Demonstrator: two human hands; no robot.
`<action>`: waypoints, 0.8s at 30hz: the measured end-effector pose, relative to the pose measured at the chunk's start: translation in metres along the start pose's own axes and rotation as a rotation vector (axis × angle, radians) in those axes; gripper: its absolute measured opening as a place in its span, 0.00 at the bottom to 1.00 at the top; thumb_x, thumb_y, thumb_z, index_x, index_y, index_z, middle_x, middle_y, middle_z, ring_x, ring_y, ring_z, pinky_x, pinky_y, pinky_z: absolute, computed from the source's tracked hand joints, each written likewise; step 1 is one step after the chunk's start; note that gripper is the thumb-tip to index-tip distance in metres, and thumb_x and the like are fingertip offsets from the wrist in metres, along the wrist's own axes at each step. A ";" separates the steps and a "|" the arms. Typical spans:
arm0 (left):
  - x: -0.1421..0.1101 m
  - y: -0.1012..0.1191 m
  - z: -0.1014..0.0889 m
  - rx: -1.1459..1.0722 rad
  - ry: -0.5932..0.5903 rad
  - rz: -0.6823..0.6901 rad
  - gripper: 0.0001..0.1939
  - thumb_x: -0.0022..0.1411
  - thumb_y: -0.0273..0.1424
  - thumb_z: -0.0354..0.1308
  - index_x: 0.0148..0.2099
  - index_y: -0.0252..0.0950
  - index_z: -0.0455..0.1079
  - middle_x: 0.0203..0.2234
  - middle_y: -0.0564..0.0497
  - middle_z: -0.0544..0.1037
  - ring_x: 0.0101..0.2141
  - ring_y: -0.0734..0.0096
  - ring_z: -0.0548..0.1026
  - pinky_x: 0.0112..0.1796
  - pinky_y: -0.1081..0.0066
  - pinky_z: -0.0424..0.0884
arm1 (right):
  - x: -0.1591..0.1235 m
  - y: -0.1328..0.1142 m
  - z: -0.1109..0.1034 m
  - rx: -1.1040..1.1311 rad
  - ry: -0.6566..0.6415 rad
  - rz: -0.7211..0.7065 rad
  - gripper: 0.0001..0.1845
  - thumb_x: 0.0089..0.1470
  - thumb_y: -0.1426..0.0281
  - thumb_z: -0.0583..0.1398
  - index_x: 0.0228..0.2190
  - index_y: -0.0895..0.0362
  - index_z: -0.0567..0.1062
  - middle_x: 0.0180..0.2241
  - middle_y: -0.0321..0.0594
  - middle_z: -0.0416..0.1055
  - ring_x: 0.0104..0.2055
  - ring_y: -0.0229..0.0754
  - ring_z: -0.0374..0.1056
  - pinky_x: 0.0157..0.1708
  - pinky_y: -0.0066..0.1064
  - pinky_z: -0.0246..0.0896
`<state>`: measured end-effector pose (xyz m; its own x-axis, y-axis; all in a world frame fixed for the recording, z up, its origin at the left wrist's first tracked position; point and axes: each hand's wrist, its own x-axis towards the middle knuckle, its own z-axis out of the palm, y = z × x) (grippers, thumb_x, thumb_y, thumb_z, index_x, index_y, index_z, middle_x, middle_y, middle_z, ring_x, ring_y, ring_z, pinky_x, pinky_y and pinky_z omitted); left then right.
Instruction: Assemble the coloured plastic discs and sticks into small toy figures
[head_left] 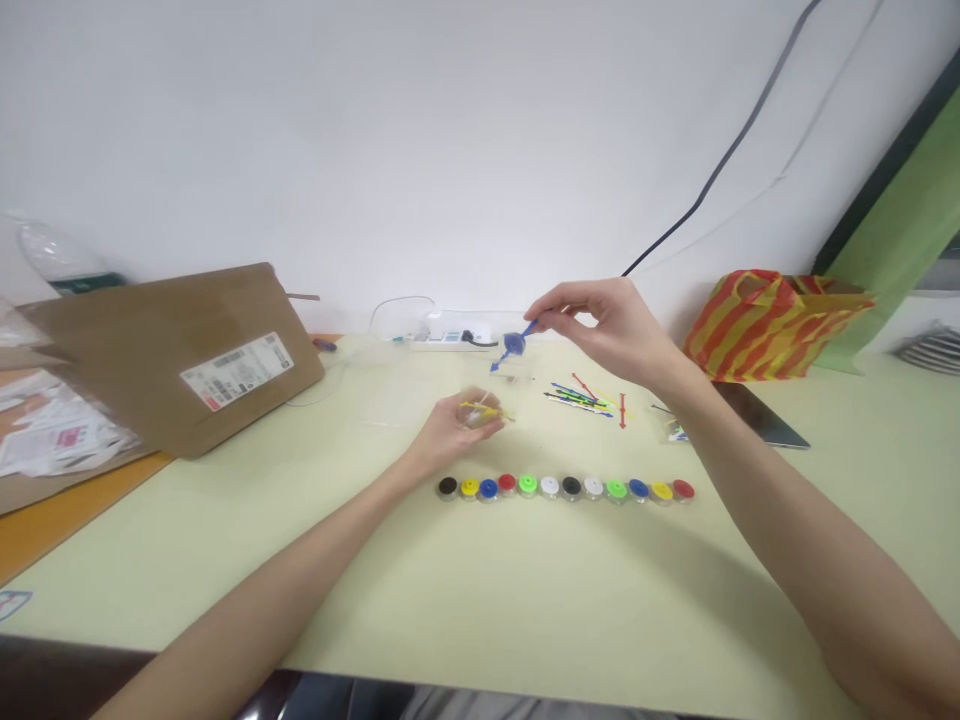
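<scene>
Right hand (613, 325) raised above surface (525, 590), thumb & index closed in pinch on blue plastic rod (529, 328), other fingers loosely curled. Rod tilted, round blue hub (514, 344) at mid-length, whole piece held clear of surface. Left hand (450, 432) lower & nearer, cupped, gripping small clear plastic container (474, 410) w/ yellow sticks (487, 410) poking out; blur hides exact fit. Hands apart, rod's lower tip to far right of container.

Surface pale yellow-green, smooth, matte. Nearer than both hands: straight row of 12 small round clear pots (562, 488) w/ ribbed coloured caps, approx. touching. Right of left hand: loose bunch of thin multicolour plastic sticks (577, 398); single red stick (622, 410) just beside it; clear cup (670, 425) further right. Far edge: white power strip (450, 331), black plug in place. Far left: brown cardboard mailer (172, 360) w/ white barcode label (236, 370), tilted. Far right: red-&-yellow striped plastic bag (772, 325), dark tablet (757, 415).
</scene>
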<state>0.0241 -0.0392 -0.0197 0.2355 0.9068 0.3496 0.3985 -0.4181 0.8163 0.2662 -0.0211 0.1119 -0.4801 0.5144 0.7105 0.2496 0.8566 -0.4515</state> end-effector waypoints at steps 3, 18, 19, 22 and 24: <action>0.000 -0.002 0.001 -0.004 -0.015 0.000 0.18 0.60 0.43 0.67 0.45 0.36 0.74 0.38 0.48 0.81 0.38 0.64 0.78 0.41 0.67 0.72 | -0.001 -0.005 0.003 -0.076 -0.083 0.007 0.10 0.61 0.72 0.58 0.36 0.56 0.82 0.37 0.40 0.80 0.40 0.43 0.75 0.39 0.33 0.68; -0.003 0.007 0.007 -0.001 -0.031 0.064 0.14 0.60 0.42 0.67 0.43 0.39 0.76 0.38 0.48 0.81 0.38 0.60 0.77 0.41 0.64 0.72 | -0.006 -0.018 0.001 -0.451 -0.420 -0.060 0.13 0.52 0.84 0.54 0.26 0.55 0.71 0.23 0.31 0.67 0.25 0.35 0.57 0.29 0.32 0.44; -0.003 0.009 0.007 -0.004 -0.032 0.063 0.14 0.60 0.42 0.67 0.43 0.39 0.76 0.38 0.48 0.81 0.38 0.61 0.77 0.41 0.65 0.72 | -0.006 -0.018 0.001 -0.457 -0.411 -0.069 0.14 0.52 0.84 0.54 0.25 0.55 0.71 0.22 0.31 0.67 0.24 0.35 0.56 0.29 0.32 0.44; -0.005 0.012 0.008 -0.008 -0.037 0.051 0.16 0.60 0.42 0.67 0.44 0.38 0.75 0.38 0.48 0.80 0.37 0.62 0.77 0.40 0.65 0.72 | -0.006 -0.017 0.001 -0.464 -0.379 -0.093 0.15 0.52 0.84 0.53 0.25 0.55 0.74 0.23 0.33 0.69 0.25 0.36 0.58 0.29 0.33 0.45; -0.005 0.013 0.008 -0.013 -0.029 0.057 0.16 0.61 0.42 0.67 0.45 0.38 0.75 0.37 0.48 0.80 0.38 0.62 0.77 0.41 0.64 0.72 | -0.005 -0.017 0.002 -0.453 -0.376 -0.102 0.15 0.53 0.84 0.54 0.26 0.55 0.76 0.24 0.34 0.71 0.26 0.37 0.60 0.30 0.33 0.46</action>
<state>0.0348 -0.0496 -0.0144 0.2834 0.8795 0.3823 0.3724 -0.4683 0.8012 0.2627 -0.0389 0.1149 -0.7648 0.4503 0.4607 0.4805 0.8751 -0.0575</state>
